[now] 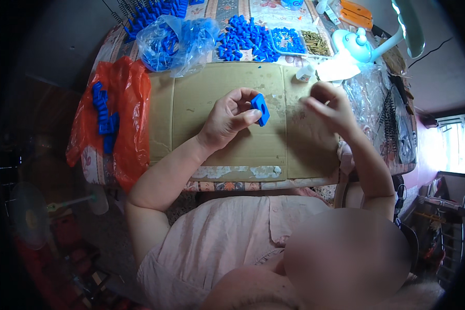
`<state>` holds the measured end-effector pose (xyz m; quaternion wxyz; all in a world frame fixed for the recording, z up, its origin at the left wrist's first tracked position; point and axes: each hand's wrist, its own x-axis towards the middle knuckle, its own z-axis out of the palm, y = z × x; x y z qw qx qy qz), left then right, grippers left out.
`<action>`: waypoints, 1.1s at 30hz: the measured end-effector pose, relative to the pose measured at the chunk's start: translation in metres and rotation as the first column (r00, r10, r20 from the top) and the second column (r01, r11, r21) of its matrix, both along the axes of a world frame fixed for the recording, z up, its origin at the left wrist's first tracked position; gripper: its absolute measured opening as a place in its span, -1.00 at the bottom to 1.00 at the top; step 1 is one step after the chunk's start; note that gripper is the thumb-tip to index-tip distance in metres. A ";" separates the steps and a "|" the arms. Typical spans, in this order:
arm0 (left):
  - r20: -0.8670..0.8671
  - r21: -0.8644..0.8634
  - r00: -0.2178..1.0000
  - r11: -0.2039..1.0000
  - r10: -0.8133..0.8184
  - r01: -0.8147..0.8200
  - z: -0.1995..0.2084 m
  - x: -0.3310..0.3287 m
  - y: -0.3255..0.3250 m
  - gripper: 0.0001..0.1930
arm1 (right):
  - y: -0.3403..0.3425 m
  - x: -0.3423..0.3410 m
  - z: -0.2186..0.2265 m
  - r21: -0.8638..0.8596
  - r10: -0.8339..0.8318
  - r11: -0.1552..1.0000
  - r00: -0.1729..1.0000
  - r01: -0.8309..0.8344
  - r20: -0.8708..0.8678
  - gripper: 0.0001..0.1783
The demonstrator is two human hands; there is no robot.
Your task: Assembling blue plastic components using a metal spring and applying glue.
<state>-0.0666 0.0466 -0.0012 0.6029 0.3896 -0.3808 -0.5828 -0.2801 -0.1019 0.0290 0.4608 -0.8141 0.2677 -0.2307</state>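
Head view shows the left grip pinching a blue rectangular plastic piece above a flat brown cardboard sheet, while the blurred right grip, whose closing I cannot tell, is near a small white container

Single head-worn fisheye view, facing down, close above the table

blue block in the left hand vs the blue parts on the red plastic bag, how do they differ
The blue block is gripped by the left hand over the cardboard; the blue parts lie on the red plastic bag, untouched. The block is one piece; the parts form an uneven line of several. Both are blue.
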 end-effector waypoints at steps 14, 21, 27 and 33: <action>-0.246 0.037 0.915 0.940 -0.320 0.339 0.005 0.001 0.001 -0.49 | -0.058 0.009 -0.022 -0.393 -0.126 0.917 0.985 0.072 -0.115 -0.67; -0.132 0.119 0.907 0.902 -0.399 0.414 0.007 0.003 0.003 -0.61 | -0.003 0.009 0.039 -0.504 0.273 0.784 0.931 -0.362 -0.244 -0.60; -0.050 0.250 0.874 0.841 -0.483 0.479 0.015 0.002 0.003 -0.55 | 0.008 0.008 0.066 -0.692 0.319 0.527 0.869 -0.494 -0.378 -0.49; -0.083 0.271 0.846 0.805 -0.527 0.528 0.020 0.001 0.004 -0.54 | 0.015 0.010 0.078 -0.756 0.279 0.374 0.842 -0.538 -0.461 -0.51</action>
